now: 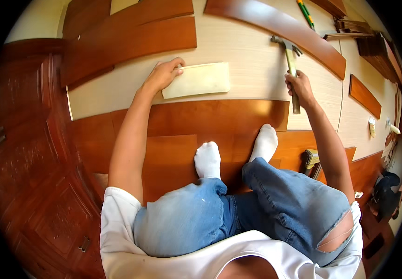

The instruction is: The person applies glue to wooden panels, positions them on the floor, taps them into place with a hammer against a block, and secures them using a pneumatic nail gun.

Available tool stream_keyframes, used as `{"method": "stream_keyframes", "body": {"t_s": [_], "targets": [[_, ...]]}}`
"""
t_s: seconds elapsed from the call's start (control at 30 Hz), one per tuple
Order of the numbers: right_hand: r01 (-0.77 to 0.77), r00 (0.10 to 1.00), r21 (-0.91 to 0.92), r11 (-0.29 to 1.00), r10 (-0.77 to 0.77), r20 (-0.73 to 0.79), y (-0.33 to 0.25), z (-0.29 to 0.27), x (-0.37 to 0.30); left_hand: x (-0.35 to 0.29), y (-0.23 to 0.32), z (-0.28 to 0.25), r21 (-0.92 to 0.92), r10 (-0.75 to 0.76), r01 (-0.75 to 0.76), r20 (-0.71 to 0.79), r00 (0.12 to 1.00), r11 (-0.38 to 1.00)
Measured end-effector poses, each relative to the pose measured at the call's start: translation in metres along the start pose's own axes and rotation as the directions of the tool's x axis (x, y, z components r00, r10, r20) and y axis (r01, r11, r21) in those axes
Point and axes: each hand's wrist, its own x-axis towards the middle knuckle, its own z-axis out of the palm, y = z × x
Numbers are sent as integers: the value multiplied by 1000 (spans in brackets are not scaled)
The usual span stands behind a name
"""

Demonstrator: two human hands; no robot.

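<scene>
Gripping: left hand (163,75), pale block (200,80); right hand (299,87), hammer (290,59). Small bottle (372,127), contents hidden.

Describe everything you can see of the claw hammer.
The claw hammer has a metallic-looking head, striking face leftward and forked claw rightward, and a pale yellowish handle, darker toward its butt. The right hand grips the handle around its middle, head toward the picture's top, over the pale floor surface.

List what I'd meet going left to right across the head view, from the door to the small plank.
Door, left hand, pale block, hammer, yellow-and-black tool, small plank.
</scene>
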Motion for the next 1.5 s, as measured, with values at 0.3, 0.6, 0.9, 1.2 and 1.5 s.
{"method": "stream_keyframes", "body": {"t_s": [0.3, 0.6, 0.9, 1.2, 1.5], "targets": [[153, 988, -409, 899, -137, 67, -37, 7, 29, -27, -30, 67, 429, 347, -187, -334, 876, 884], [611, 772, -642, 463, -168, 613, -109, 64, 30, -31, -20, 74, 380, 30, 193, -508, 861, 905], [624, 744, -668, 406, -47, 667, -125, 85, 17, -31, -20, 76, 378, -64, 268, -473, 879, 886], [638, 719, -613, 467, -77, 690, -118, 84, 21, -37, -10, 71, 305, -175, 300, -377, 910, 904], [630, 713, -602, 491, -58, 699, -119, 92, 18, -43, -14, 75, 318, -156, 297, -400, 903, 900]]}}
